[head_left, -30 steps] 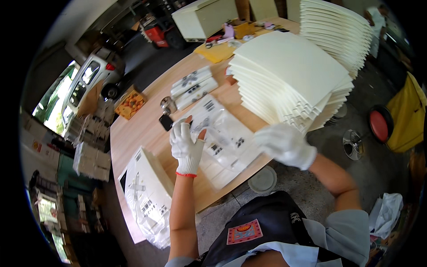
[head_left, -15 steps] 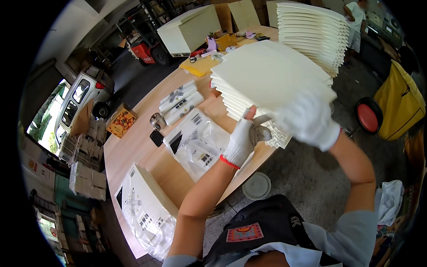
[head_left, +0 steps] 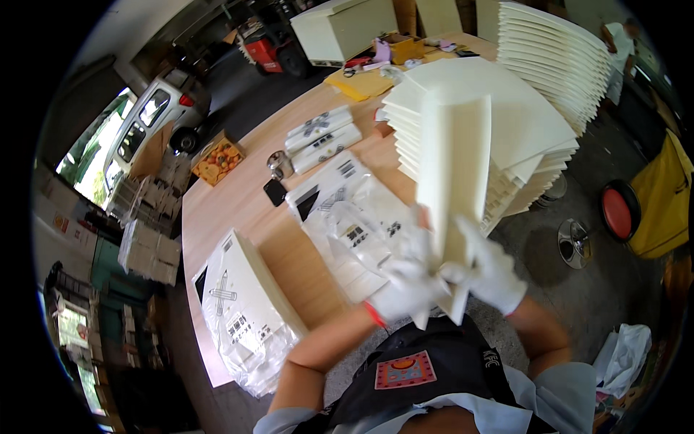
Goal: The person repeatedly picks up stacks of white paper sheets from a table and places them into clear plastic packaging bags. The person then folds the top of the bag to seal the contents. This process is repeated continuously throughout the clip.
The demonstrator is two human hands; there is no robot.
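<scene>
A bent bundle of cream paper sheets (head_left: 466, 159) rises upright in front of me, its lower end between my two hands. My left hand (head_left: 408, 286), in a white glove with a red cuff edge, closes on the bundle's left side, its fingers slightly blurred. Gripping the right side is my gloved right hand (head_left: 491, 271), its thumb at the lower edge. Behind the bundle lies a large stack of cream sheets (head_left: 528, 108) with staggered edges. To the left, a printed clear plastic bag (head_left: 354, 224) lies flat on the wooden table (head_left: 278, 275).
A filled plastic bag (head_left: 249, 311) lies at the table's near left edge. Two white rolls (head_left: 322, 134), a metal cup (head_left: 279, 165) and a fruit-printed box (head_left: 218, 158) stand beyond. A taller sheet pile (head_left: 553, 58) rises far right. A person (head_left: 618, 61) stands behind it.
Sheets have come off the stack and now stand bent between my hands. My right hand has moved down and closer to my body; my left hand has also come down. The view has shifted.
</scene>
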